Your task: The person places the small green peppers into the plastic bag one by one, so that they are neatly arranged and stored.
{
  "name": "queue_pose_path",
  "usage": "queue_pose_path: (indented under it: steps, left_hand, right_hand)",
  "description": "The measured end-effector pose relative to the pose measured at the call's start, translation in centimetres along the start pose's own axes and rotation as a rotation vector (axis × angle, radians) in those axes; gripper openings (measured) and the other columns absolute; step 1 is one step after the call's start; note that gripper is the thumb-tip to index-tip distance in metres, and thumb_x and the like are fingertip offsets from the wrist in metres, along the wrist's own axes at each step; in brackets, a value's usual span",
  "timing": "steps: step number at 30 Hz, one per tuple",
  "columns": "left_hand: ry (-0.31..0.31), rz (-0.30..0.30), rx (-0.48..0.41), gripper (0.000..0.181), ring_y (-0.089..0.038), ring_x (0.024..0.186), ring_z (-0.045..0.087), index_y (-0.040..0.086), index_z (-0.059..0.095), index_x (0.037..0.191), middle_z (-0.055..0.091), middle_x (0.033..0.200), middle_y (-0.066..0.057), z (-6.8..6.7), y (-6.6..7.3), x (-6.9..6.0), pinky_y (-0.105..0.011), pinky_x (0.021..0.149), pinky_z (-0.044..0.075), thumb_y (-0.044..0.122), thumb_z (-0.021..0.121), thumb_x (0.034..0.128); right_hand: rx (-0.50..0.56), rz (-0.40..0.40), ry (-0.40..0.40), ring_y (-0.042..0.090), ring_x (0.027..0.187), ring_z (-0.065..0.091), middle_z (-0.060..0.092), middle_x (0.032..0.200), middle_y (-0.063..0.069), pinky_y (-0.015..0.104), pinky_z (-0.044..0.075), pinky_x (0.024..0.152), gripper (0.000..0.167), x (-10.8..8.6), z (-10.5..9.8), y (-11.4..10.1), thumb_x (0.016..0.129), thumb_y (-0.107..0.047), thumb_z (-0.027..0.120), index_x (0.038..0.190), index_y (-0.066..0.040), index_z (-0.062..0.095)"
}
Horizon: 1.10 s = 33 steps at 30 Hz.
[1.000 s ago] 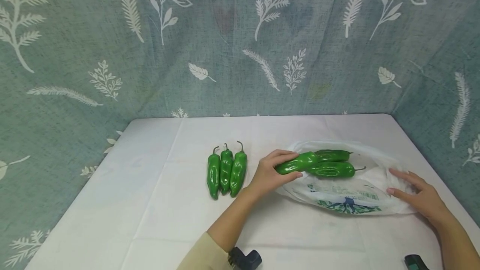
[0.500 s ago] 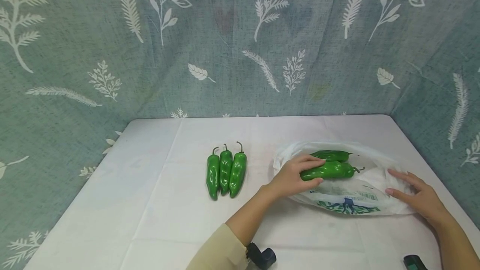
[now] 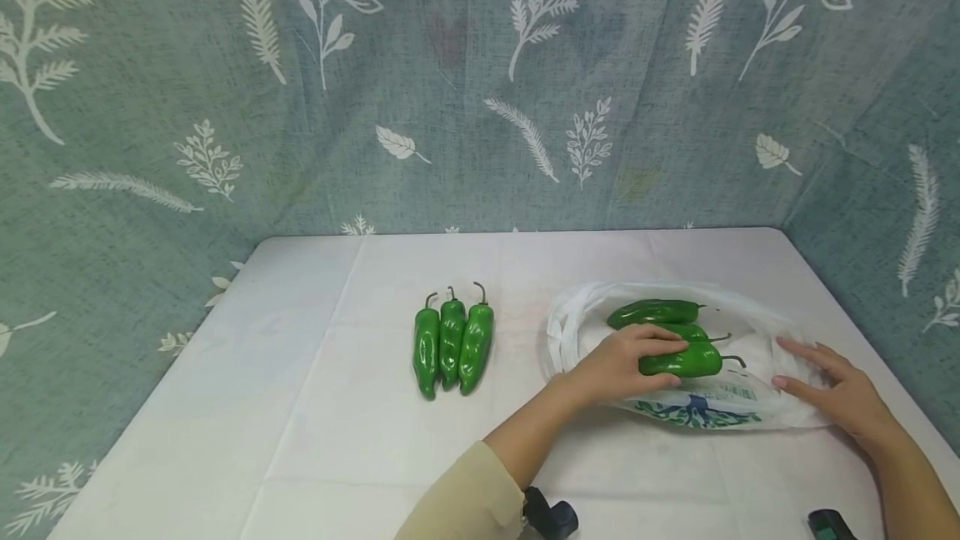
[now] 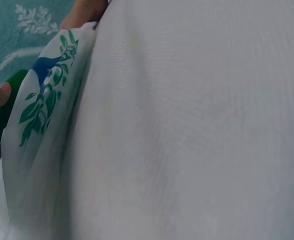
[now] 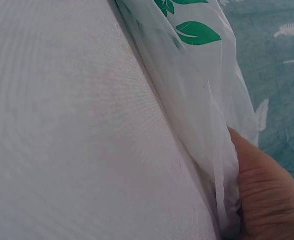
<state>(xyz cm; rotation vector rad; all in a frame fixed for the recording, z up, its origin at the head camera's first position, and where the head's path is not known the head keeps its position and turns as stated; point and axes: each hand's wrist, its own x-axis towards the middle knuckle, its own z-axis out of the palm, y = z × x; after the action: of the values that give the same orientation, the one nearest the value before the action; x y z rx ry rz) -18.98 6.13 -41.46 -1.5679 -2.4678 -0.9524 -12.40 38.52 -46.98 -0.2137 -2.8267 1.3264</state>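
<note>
Arm stretched forward and rightward, a person's left hand [image 3: 626,365] pinches a green pepper [image 3: 692,361] between thumb and fingers, behind the printed near side of a white plastic bag [image 3: 693,412]. The pepper lies lengthwise left to right, stem pointing away from the palm toward the right hand [image 3: 843,394], which touches the bag, thumb and fingers spread. Two companion peppers [image 3: 686,330] sit just beyond the left hand; white tablecloth [image 3: 375,448] separates it from three peppers [image 3: 452,344] at left.
</note>
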Motion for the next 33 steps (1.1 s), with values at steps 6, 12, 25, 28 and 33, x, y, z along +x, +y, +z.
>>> queue_pose_path:
  steps: [6, 12, 25, 28, 33]
  left_hand:
    - [-0.086, -0.055, 0.114, 0.046, -0.01, 0.126, 0.047, 0.018, 0.058, 0.132, 0.056, 0.132, 0.002, 0.9, 0.1, 0.4, -0.012, 0.105, 0.03, 0.034, 0.064, 0.0896]
    - [-0.148, -0.12, 0.128, 0.046, -0.009, 0.128, 0.045, 0.021, 0.056, 0.134, 0.055, 0.134, 0.005, 1.6, 0.0, 0.5, -0.016, 0.105, 0.033, 0.038, 0.061, 0.0913]
    - [-0.149, -0.176, 0.184, 0.044, -0.008, 0.125, 0.047, 0.022, 0.057, 0.132, 0.056, 0.132, 0.007, 2.0, 0.0, 0.6, -0.016, 0.105, 0.032, 0.036, 0.061, 0.0908]
    - [-0.154, -0.192, 0.198, 0.044, -0.008, 0.124, 0.047, 0.021, 0.057, 0.132, 0.057, 0.131, 0.007, 2.1, 0.0, 0.7, -0.015, 0.104, 0.032, 0.033, 0.062, 0.0907]
    - [-0.118, -0.217, 0.179, 0.04, -0.007, 0.122, 0.048, 0.018, 0.058, 0.131, 0.058, 0.13, 0.006, 2.2, -0.1, 0.9, -0.013, 0.103, 0.032, 0.026, 0.061, 0.0916]
  right_hand:
    - [0.009, 0.003, -0.008, 0.058, 0.134, -0.006, -0.002, 0.151, 0.034, 0.075, 0.004, 0.1, 0.073, -0.1, -0.1, 0.0, 0.088, -0.036, 0.066, 0.148, -0.018, 0.029]
    - [0.01, -0.003, -0.02, 0.058, 0.134, -0.006, -0.003, 0.151, 0.034, 0.076, 0.004, 0.1, 0.072, -0.1, -0.1, 0.1, 0.089, -0.036, 0.065, 0.149, -0.019, 0.029]
    - [-0.003, 0.003, -0.009, 0.058, 0.134, -0.006, -0.001, 0.15, 0.035, 0.075, 0.004, 0.1, 0.074, 0.0, 0.0, -0.1, 0.088, -0.038, 0.066, 0.148, -0.015, 0.029]
    - [-0.009, 0.003, -0.009, 0.059, 0.134, -0.004, 0.0, 0.15, 0.036, 0.075, 0.005, 0.1, 0.074, -0.1, 0.0, -0.2, 0.088, -0.037, 0.066, 0.147, -0.013, 0.029]
    - [-0.017, 0.0, -0.002, 0.059, 0.134, -0.004, 0.0, 0.15, 0.036, 0.075, 0.004, 0.101, 0.074, 0.0, -0.2, -0.3, 0.088, -0.035, 0.066, 0.148, -0.013, 0.028]
